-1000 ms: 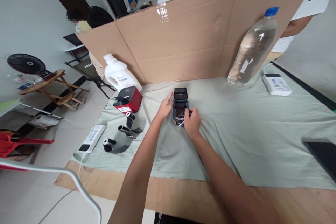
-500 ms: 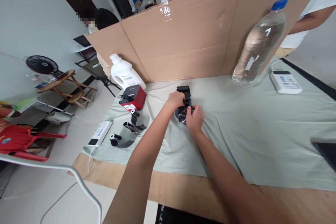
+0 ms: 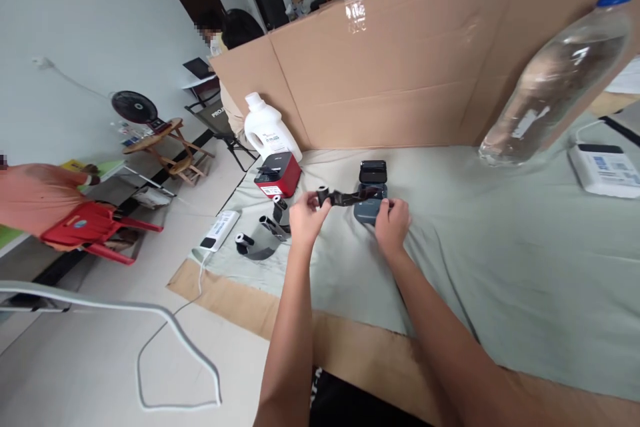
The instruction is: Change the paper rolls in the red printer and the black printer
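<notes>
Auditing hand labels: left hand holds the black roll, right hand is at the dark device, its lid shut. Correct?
No: the lid is open in the head view. Left hand holds the black roll, right hand is at the dark device.

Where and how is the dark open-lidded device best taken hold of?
Probably by the near end of the dark device, from the near side, thumb and fingers across its left and right edges. That part sits low, while the lid stands open at the far end and the black strip reaches over from the left. The right hand is at the device's right edge.
</notes>
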{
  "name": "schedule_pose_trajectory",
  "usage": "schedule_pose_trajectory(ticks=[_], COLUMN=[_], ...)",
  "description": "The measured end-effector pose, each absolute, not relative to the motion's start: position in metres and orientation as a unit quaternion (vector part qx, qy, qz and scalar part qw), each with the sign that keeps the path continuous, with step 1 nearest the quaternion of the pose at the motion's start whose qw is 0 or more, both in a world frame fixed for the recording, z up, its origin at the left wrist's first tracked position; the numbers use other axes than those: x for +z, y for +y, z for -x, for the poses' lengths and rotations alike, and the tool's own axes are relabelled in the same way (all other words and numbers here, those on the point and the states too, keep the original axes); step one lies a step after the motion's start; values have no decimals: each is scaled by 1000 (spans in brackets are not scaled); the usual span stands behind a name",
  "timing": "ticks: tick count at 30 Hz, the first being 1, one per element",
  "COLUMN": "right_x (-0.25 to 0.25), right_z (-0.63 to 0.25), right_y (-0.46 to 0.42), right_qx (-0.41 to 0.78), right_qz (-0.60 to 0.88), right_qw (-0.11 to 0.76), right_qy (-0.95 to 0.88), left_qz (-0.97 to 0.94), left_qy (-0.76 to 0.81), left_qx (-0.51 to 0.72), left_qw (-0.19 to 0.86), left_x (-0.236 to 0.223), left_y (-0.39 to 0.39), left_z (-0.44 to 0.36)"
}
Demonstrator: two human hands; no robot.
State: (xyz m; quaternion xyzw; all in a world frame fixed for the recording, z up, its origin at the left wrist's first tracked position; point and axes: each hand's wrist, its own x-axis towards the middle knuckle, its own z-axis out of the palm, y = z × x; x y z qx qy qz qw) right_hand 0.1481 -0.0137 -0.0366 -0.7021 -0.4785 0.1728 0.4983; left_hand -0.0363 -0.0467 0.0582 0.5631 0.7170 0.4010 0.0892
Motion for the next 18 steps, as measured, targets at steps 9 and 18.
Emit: schedule_pose_trajectory(ticks=[9, 18], right_x=[-38, -38], right_z=[-148, -148], right_y=[-11, -12], right_qx=[164, 159], right_qz=[697, 692], right_qw=[507, 516], right_qy=[-480, -479], left_qz=[-428, -383], left_qy=[865, 899], left_qx=[256, 194], left_qw=[57, 81], left_x=[23, 9], left_y=[-151, -169], left_z=[70, 74])
